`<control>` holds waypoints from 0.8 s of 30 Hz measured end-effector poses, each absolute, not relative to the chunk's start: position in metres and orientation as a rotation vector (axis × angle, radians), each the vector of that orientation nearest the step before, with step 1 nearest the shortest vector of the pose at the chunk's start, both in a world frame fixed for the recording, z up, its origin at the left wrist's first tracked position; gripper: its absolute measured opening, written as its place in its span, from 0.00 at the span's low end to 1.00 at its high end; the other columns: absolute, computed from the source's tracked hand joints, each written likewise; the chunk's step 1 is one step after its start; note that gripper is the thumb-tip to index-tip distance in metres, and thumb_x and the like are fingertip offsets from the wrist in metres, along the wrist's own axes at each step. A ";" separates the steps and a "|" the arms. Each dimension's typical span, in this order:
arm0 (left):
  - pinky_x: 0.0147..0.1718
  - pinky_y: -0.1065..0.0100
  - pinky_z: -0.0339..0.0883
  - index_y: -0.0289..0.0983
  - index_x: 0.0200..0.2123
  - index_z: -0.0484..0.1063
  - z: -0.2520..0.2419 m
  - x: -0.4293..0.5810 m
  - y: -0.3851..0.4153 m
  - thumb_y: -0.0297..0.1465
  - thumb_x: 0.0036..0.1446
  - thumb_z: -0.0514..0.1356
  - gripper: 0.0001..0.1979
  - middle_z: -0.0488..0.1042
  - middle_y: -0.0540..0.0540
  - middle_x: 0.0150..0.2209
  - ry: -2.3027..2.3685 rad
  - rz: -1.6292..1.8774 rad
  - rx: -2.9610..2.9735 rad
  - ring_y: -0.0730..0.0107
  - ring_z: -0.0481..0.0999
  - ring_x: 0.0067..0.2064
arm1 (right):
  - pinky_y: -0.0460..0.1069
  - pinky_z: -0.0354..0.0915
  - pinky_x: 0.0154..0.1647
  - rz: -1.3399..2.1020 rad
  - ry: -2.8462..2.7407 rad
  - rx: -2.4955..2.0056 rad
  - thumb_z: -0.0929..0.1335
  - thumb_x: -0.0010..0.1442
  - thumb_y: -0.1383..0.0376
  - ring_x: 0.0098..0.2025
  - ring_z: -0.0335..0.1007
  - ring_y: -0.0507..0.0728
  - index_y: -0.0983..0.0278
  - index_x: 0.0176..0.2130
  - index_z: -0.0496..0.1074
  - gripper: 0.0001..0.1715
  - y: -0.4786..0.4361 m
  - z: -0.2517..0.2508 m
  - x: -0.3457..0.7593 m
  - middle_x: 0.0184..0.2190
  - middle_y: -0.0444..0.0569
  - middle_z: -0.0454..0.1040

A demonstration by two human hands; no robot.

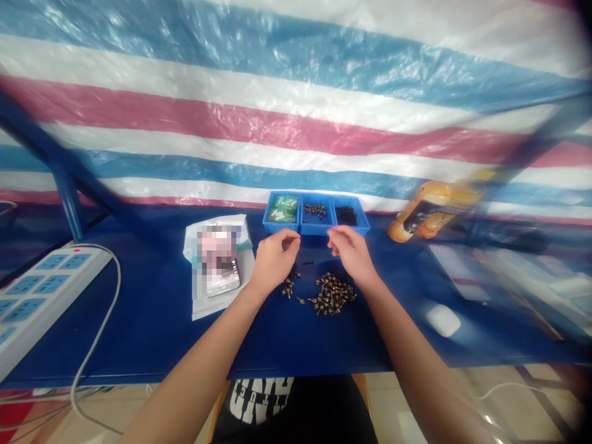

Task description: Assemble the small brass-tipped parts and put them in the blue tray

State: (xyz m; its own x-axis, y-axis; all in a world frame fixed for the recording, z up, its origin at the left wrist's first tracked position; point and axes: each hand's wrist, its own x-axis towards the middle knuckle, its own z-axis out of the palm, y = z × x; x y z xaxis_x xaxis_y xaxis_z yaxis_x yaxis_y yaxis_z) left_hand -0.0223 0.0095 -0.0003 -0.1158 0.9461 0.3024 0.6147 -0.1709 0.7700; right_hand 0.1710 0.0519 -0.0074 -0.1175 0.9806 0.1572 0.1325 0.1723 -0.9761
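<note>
My left hand [274,254] hovers over the blue table [152,320] with its fingers curled in a pinch; what they hold is too small to name. My right hand [351,251] is beside it, fingers also bent inward in a pinch. Just below both hands lies a heap of small dark metal parts [332,294], with a few loose ones [289,286] to its left. Behind the hands stand three blue bins in a row: one with green packets [282,211], one with brownish parts [315,213], one with black parts [346,216].
A phone [221,265] lies on white packaging left of the hands. A white power strip [37,290] with a cable is at the far left. An orange bottle [428,213] lies at the right, a white earbud case [443,320] nearer me. A striped tarp hangs behind.
</note>
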 end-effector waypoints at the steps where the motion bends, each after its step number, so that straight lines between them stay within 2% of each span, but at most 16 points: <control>1: 0.44 0.65 0.70 0.43 0.39 0.77 -0.001 -0.023 0.010 0.35 0.61 0.58 0.08 0.81 0.51 0.38 1.735 1.173 1.791 0.65 0.79 0.40 | 0.49 0.63 0.32 1.077 -1.631 -1.152 0.68 0.61 0.55 0.28 0.67 0.53 0.61 0.36 0.74 0.12 0.051 -0.005 0.174 0.27 0.44 0.74; 4: 0.43 0.65 0.69 0.44 0.38 0.76 -0.001 -0.023 0.009 0.34 0.61 0.57 0.08 0.81 0.52 0.38 1.758 1.115 1.820 0.65 0.79 0.40 | 0.51 0.64 0.40 1.014 -2.121 -1.123 0.68 0.61 0.57 0.37 0.71 0.56 0.60 0.36 0.78 0.12 0.046 0.002 0.184 0.35 0.46 0.77; 8: 0.43 0.66 0.68 0.44 0.38 0.77 0.000 -0.021 0.007 0.34 0.61 0.57 0.08 0.81 0.52 0.38 1.771 1.063 1.852 0.66 0.78 0.40 | 0.55 0.63 0.48 0.868 -2.524 -1.175 0.71 0.57 0.58 0.45 0.69 0.60 0.56 0.40 0.80 0.11 0.044 0.004 0.196 0.37 0.48 0.76; 13: 0.43 0.67 0.67 0.45 0.39 0.77 -0.001 -0.020 0.007 0.34 0.61 0.57 0.08 0.80 0.53 0.38 1.792 1.034 1.852 0.67 0.78 0.39 | 0.54 0.64 0.48 0.802 -2.628 -1.184 0.69 0.57 0.64 0.43 0.69 0.59 0.54 0.45 0.79 0.15 0.046 0.001 0.204 0.38 0.48 0.75; 18: 0.43 0.68 0.67 0.45 0.39 0.76 -0.002 -0.019 0.007 0.35 0.61 0.57 0.07 0.80 0.53 0.37 1.784 1.034 1.858 0.67 0.78 0.39 | 0.53 0.65 0.46 0.868 -2.587 -1.069 0.67 0.61 0.65 0.43 0.72 0.58 0.56 0.43 0.80 0.12 0.048 0.001 0.204 0.40 0.48 0.78; 24: 0.42 0.67 0.67 0.45 0.39 0.76 -0.003 -0.019 0.007 0.35 0.61 0.57 0.07 0.80 0.52 0.37 1.760 1.035 1.870 0.67 0.77 0.39 | 0.52 0.65 0.44 0.774 -2.519 -1.079 0.68 0.62 0.65 0.42 0.73 0.57 0.59 0.40 0.79 0.08 0.049 -0.005 0.198 0.39 0.47 0.78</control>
